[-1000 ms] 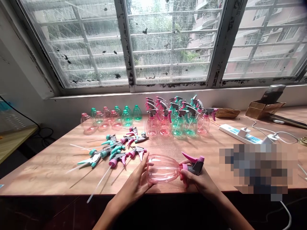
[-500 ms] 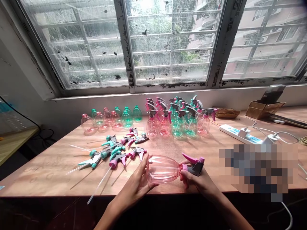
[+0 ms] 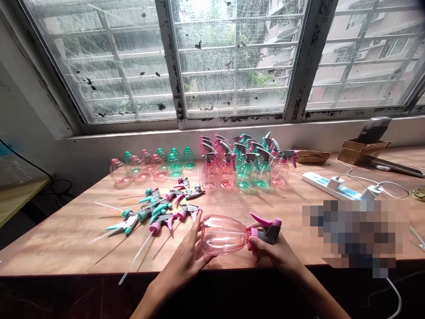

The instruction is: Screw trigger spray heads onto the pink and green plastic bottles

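Left hand (image 3: 190,251) clasps the translucent pink bottle (image 3: 224,235) by its base, right hand (image 3: 271,250) grips the trigger sprayer (image 3: 272,233) near its collar (image 3: 254,232); a crooked twist between them could cross-thread it.

Lower centre of frame: left hand (image 3: 188,253) and right hand (image 3: 274,252), both bare; forearms (image 3: 155,290) bare to the lower edge.
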`<state>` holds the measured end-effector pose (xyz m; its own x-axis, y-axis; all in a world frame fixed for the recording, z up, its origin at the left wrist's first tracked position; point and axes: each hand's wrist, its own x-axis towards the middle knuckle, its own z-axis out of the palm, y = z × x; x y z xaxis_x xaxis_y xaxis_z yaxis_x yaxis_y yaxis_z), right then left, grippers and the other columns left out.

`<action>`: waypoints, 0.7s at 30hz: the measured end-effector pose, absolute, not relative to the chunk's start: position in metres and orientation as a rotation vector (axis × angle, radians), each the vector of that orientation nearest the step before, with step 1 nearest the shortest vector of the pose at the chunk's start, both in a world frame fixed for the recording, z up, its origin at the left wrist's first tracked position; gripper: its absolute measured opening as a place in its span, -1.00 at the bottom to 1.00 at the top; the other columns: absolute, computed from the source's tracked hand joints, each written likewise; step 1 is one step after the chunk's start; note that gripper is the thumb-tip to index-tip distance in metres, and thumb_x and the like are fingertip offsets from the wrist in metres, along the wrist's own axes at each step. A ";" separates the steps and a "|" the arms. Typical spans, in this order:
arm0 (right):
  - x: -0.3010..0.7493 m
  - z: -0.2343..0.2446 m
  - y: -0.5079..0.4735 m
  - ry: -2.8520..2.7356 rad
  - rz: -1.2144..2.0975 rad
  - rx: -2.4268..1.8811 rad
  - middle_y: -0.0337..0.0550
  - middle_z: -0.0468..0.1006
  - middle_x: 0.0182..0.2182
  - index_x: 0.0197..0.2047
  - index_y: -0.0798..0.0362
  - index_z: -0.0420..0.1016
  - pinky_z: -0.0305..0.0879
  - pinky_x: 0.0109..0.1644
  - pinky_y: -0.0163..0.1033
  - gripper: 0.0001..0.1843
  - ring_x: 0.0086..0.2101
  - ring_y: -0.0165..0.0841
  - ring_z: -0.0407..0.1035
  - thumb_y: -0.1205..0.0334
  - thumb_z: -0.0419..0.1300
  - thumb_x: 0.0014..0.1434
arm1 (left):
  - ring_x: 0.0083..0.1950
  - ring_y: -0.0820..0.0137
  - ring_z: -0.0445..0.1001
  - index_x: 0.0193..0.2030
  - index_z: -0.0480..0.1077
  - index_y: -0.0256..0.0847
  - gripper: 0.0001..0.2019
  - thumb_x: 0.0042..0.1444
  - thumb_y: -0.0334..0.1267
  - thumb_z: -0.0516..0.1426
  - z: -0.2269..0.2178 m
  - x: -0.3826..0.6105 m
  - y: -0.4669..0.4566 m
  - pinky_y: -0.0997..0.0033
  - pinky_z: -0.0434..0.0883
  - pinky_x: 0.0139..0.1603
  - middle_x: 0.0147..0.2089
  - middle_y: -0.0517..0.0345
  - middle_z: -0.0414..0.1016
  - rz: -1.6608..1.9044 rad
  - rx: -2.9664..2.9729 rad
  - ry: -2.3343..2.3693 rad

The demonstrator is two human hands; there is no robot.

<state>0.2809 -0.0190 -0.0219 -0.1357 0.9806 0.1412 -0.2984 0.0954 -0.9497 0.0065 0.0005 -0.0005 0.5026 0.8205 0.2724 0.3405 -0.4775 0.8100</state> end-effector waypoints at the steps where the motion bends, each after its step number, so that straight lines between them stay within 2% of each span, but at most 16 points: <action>1: 0.281 -0.022 -0.019 -1.151 1.356 -0.824 -0.23 0.59 -0.50 -0.10 0.06 0.46 0.40 -0.49 -0.28 -0.58 -0.59 -0.40 0.43 0.00 0.45 0.12 | 0.44 0.00 0.23 0.54 -0.38 0.09 -0.12 0.32 -0.10 0.17 -0.001 0.006 0.001 -0.10 0.23 0.42 0.56 -0.06 -0.07 0.859 2.058 0.961; 3: 0.281 -0.022 -0.019 -1.150 1.356 -0.824 -0.22 0.60 -0.50 -0.11 0.07 0.46 0.41 -0.48 -0.28 -0.58 -0.58 -0.41 0.43 0.01 0.45 0.12 | 0.46 -0.02 0.19 0.54 -0.32 0.09 -0.15 0.33 -0.11 0.17 -0.002 0.004 0.001 -0.10 0.20 0.43 0.57 -0.04 -0.08 0.833 2.094 0.980; 8: 0.280 -0.023 -0.018 -1.149 1.343 -0.821 -0.23 0.60 -0.50 -0.09 0.07 0.46 0.40 -0.50 -0.29 -0.56 -0.60 -0.42 0.43 0.00 0.46 0.11 | 0.52 -0.02 0.04 0.54 -0.31 0.12 -0.19 0.35 -0.14 0.13 -0.006 0.002 0.004 -0.07 0.18 0.45 0.60 0.03 -0.20 0.875 2.112 0.977; 10: 0.280 -0.023 -0.019 -1.149 1.345 -0.819 -0.23 0.60 -0.50 -0.10 0.07 0.47 0.41 -0.49 -0.30 -0.58 -0.59 -0.42 0.43 0.01 0.45 0.12 | 0.51 0.00 0.07 0.54 -0.33 0.12 -0.18 0.35 -0.15 0.13 -0.007 0.003 0.004 -0.06 0.19 0.44 0.59 0.03 -0.17 0.879 2.096 0.966; 13: 0.280 -0.022 -0.019 -1.152 1.349 -0.817 -0.23 0.60 -0.49 -0.13 0.07 0.48 0.41 -0.47 -0.30 -0.61 -0.58 -0.42 0.44 0.01 0.44 0.14 | 0.44 0.05 0.24 0.54 -0.37 0.10 -0.16 0.35 -0.16 0.14 -0.007 0.005 0.003 -0.10 0.17 0.45 0.56 -0.04 -0.05 0.856 2.082 0.947; 16: 0.281 -0.024 -0.018 -1.163 1.339 -0.820 -0.23 0.60 -0.50 -0.13 0.07 0.48 0.41 -0.49 -0.29 -0.61 -0.59 -0.42 0.44 0.01 0.45 0.13 | 0.40 0.06 0.31 0.53 -0.45 0.12 -0.07 0.32 -0.13 0.19 -0.004 0.006 0.002 -0.12 0.18 0.44 0.55 -0.08 -0.04 0.865 2.037 0.917; 21: 0.282 -0.027 -0.016 -1.195 1.314 -0.850 -0.22 0.61 -0.50 -0.11 0.07 0.49 0.41 -0.51 -0.29 -0.58 -0.61 -0.40 0.44 0.02 0.47 0.10 | 0.48 0.00 0.14 0.53 -0.49 0.15 0.07 0.22 -0.08 0.29 -0.001 0.005 0.001 -0.15 0.13 0.45 0.56 -0.07 -0.07 0.849 2.054 0.893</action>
